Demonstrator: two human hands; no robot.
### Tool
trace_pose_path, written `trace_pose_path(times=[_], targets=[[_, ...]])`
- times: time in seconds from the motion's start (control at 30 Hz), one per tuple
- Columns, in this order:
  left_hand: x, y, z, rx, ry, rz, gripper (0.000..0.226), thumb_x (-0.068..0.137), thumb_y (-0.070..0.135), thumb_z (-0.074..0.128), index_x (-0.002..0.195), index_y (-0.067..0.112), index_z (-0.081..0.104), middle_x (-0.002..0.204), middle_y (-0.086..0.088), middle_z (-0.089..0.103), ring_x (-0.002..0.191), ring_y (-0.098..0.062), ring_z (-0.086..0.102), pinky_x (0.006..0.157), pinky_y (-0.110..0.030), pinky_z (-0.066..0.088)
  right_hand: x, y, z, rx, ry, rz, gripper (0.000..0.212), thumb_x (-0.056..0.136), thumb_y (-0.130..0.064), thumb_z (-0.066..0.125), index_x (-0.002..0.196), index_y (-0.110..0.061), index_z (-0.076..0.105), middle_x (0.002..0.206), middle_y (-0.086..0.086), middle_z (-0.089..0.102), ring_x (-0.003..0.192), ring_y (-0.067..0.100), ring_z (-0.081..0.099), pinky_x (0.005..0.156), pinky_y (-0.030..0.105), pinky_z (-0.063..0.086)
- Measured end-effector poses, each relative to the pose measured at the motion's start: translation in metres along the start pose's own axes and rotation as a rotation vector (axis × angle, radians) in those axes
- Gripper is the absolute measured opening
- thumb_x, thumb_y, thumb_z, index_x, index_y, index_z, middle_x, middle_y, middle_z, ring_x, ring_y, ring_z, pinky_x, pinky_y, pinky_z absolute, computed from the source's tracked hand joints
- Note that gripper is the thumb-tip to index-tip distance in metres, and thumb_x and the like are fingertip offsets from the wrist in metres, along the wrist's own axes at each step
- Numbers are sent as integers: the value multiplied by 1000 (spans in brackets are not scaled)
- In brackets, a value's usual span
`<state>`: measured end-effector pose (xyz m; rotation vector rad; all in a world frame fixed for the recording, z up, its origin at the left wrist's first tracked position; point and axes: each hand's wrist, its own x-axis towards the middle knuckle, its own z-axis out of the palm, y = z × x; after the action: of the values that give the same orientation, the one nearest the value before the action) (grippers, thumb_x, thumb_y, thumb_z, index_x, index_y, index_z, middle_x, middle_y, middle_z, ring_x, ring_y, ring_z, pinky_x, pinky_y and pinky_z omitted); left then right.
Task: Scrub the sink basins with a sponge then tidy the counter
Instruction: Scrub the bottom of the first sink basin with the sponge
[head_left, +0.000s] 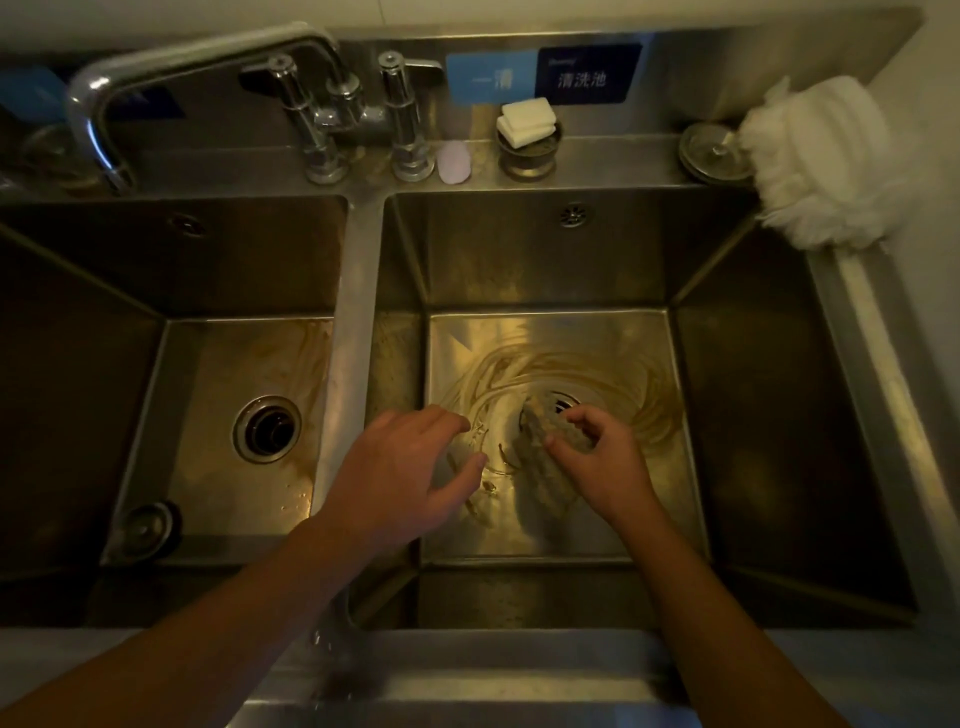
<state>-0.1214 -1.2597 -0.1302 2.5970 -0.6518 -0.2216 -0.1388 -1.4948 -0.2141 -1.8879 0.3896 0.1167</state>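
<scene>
Both hands are down inside the right steel basin (737, 395), whose floor shows brown swirl streaks around its drain (563, 401). My right hand (602, 457) grips a dirty tan sponge (540, 457) beside that drain, fingers and thumb curled round it. My left hand (405, 467) hovers just left of the sponge with fingers spread and relaxed, holding nothing. The left basin (244, 270) also has brown smears on its floor and an open drain (266, 428).
A swivel faucet (208, 57) reaches over the left basin. On the back ledge sit a pink soap (453, 162), white sponges (525, 122) on a strainer cup, a drain plug (711, 153) and a white cloth (821, 161). Another plug (148, 530) lies in the left basin.
</scene>
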Motion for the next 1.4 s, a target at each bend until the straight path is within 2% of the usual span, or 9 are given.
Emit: trace_pose_path(times=[0.1,0.27,0.47,0.6,0.7,0.9,1.1,1.23,1.4], targets=[[0,0,0,8,3,7,49,95,57,44,121,21,64,111,9,67,95,-6,57,80,-24,41,0,0,0,17,4,-13,27,79,-5,80,83,-25,63,82,-4,66,76,6,61,68,14,48],[1,1,0,21,-11,-19,53,95,59,40,122,21,64,112,8,67,95,-9,59,79,-26,44,1,-2,1,16,17,-17,30,79,-6,80,83,-30,61,83,-11,65,74,-7,59,67,7,44],[5,2,6,230,-146,-32,59,96,62,27,132,26,57,117,7,66,97,-12,64,81,-30,52,5,-1,1,37,35,-25,29,80,-9,79,81,-32,62,84,-9,67,79,2,63,72,21,52],[27,0,8,139,-146,-64,61,95,62,26,132,26,58,116,6,66,101,-13,63,83,-34,53,14,3,-2,83,89,-11,23,80,-10,79,83,-28,65,84,-7,70,79,2,65,72,20,53],[67,-8,7,199,-158,49,58,95,60,28,121,23,63,110,3,67,98,-16,62,82,-36,50,32,0,-5,94,120,-30,25,80,-8,79,81,-28,64,81,-9,69,75,-4,63,70,14,49],[147,-39,11,401,-272,213,68,89,68,19,120,25,63,115,1,64,104,-20,60,84,-35,47,94,6,2,83,96,-11,25,79,-9,80,82,-26,63,85,-4,69,81,12,64,77,27,52],[192,-52,15,459,-288,356,61,93,67,25,126,26,56,116,1,61,102,-19,58,86,-36,47,152,38,4,127,55,64,20,83,-7,77,85,-23,64,85,-2,70,75,6,65,72,26,51],[190,-57,32,465,-362,444,66,92,65,20,127,23,55,116,-1,63,104,-22,60,87,-38,48,174,95,10,-35,78,141,25,81,-5,76,94,-24,64,94,-1,69,95,24,68,89,43,55],[192,-57,38,416,-327,437,65,90,68,20,125,26,55,119,1,60,105,-20,60,89,-39,49,162,119,1,-422,245,16,39,79,-16,76,117,-12,66,116,11,66,110,30,59,98,40,47]])
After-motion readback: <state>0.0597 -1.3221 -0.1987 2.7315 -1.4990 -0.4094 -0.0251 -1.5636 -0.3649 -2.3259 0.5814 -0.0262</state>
